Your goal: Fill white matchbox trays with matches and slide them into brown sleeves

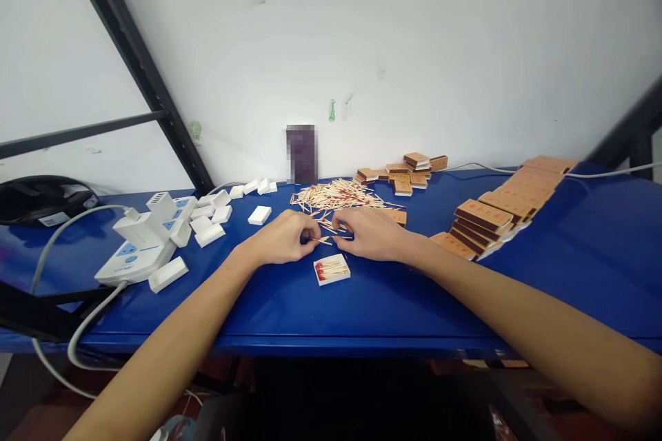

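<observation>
My left hand [290, 237] is pinched on matchsticks [324, 240], whose pale ends stick out towards the right. Opposite it, my right hand [373, 234] is closed in a pinch on a matchstick [341, 238]. Just below both hands lies a white matchbox tray [334, 281], partly filled with red-headed matches [332, 267]. A large loose pile of matches [341, 194] spreads on the blue table behind my hands. Behind my right hand, a tan matchbox cover [396, 216] is partly hidden.
White empty trays [209, 234] lie scattered at left, beside a power strip [137, 262] with plugs and cables. Tan matchboxes [414, 169] are heaped at the back. A long row of matchboxes [509, 200] runs along the right. A pixelated dark object [302, 154] stands against the wall.
</observation>
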Available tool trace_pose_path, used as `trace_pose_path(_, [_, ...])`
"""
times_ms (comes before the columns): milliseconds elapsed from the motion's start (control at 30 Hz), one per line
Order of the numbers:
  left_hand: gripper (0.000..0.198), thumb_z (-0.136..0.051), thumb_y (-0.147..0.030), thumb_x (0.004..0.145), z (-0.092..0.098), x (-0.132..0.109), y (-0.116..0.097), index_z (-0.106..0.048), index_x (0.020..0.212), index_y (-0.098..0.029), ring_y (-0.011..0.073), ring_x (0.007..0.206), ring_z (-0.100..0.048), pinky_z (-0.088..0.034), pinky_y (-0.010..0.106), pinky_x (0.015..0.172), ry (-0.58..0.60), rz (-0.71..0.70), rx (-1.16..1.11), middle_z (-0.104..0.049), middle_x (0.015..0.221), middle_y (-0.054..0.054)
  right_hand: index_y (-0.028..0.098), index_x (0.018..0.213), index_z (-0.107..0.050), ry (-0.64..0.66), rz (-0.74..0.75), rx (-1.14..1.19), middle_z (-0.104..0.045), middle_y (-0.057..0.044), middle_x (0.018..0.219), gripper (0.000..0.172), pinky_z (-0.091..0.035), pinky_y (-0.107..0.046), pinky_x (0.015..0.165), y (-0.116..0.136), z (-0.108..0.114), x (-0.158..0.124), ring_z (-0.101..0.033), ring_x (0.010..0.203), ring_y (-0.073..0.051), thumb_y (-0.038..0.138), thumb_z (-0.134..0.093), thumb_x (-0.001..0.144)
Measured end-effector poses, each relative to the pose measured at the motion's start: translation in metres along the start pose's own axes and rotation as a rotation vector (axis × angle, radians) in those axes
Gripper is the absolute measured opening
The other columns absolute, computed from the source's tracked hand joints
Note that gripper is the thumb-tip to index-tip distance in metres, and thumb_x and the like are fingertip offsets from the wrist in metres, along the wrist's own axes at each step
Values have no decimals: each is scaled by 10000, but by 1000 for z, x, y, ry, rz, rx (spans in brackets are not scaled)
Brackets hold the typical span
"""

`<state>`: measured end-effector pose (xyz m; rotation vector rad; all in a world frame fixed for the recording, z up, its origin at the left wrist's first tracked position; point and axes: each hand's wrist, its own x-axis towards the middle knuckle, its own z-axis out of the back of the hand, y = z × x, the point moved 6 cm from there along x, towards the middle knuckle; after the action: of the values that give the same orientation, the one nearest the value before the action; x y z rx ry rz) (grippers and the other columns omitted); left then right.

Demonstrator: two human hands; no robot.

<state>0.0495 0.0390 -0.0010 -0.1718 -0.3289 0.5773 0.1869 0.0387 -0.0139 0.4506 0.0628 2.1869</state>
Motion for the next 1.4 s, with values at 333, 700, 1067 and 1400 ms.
trace_pose_path(333, [215, -604, -134, 774, -3, 0, 2, -651, 980, -173, 124, 693, -637, -465, 231, 678, 12, 57, -189, -719, 783, -4, 194, 806, -607, 59, -10, 28, -646, -37, 780, 91, -273, -265, 596, -6, -8, 1, -525, 685, -155, 222, -530, 845])
trace_pose_path(700, [165, -631, -312, 845, -5, 1, 3, -681, 957, -201, 206, 942, -548, -435, 334, 844, -50, 32, 42, -590, 925, 41, 166, 872, -653, 2, -16, 218, -593, -2, 684, 201, -281, -244, 602, 0, -3, 3, -473, 609, -119, 204, -458, 896])
trace_pose_path(1067, [117, -591, -284, 857, -7, 0, 5, -678, 886, -212, 201, 950, -533, -427, 348, 867, 0, 32, 26, -551, 935, 36, 204, 893, -661, 11, -65, 114, -603, -3, 681, 147, -277, -244, 593, -8, -12, 6, -501, 629, -136, 260, -527, 874])
trace_pose_path(1400, [180, -596, -286, 837, -4, -1, 6, -664, 988, -215, 216, 994, -523, -429, 377, 921, -44, 56, 55, -532, 1013, 50, 176, 813, -641, 68, 53, 194, -559, 17, 622, 186, -260, -240, 565, -1, -9, 4, -445, 553, -108, 245, -489, 896])
